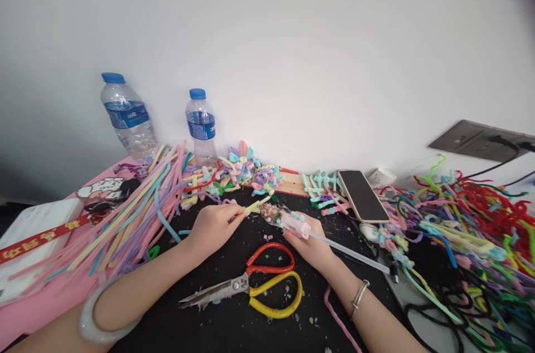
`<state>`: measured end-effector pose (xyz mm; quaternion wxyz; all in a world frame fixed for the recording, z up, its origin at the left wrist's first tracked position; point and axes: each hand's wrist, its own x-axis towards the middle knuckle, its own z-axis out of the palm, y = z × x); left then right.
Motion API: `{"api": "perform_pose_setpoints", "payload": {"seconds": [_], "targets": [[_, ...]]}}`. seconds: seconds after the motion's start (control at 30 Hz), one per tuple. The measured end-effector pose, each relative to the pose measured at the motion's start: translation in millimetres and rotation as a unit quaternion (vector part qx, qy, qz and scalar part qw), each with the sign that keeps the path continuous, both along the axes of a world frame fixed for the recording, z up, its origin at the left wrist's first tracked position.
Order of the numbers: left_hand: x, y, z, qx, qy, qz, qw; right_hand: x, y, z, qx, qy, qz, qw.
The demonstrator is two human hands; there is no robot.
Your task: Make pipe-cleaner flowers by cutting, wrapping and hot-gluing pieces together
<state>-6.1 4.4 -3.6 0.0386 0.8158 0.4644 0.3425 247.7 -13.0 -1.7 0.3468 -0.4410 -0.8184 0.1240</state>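
Through the head camera I am seeing the left hand's fingers [236,212] narrowed in a pinch, holding a pale yellow fuzzy craft strip [254,207]. The right hand [312,250] is gripping a translucent pale pink plastic glue gun [296,225], a long clear stick [353,254] trailing toward 4 o'clock. The gun's fuzz-crusted tip is meeting the strip's end in my view; I cannot tell whether they are touching.

Taking that tip as my centre, steel scissors with red and yellow handles [240,284] are lying spread on the black desk [225,331] at 6 o'clock. A pastel bundle of fuzzy strips [137,216] is fanning out at 9, a multicoloured fuzzy flower [243,160] is sitting near 11, and a black-screened phone [364,195] is resting near 3, beside a bright tangled pile of fuzzy strips [480,225].
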Motion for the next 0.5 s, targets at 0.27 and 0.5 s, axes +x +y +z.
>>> {"api": "perform_pose_setpoints", "payload": {"seconds": [0.27,0.5], "targets": [[0.7,-0.8,0.2,0.005,0.004,-0.011,1.000,-0.8,1.2,-0.2,0.005,0.000,-0.006,1.000],[0.5,-0.7,1.0,-0.001,0.001,-0.010,1.000,-1.1,0.4,0.5,0.010,-0.003,-0.007,1.000]]}}
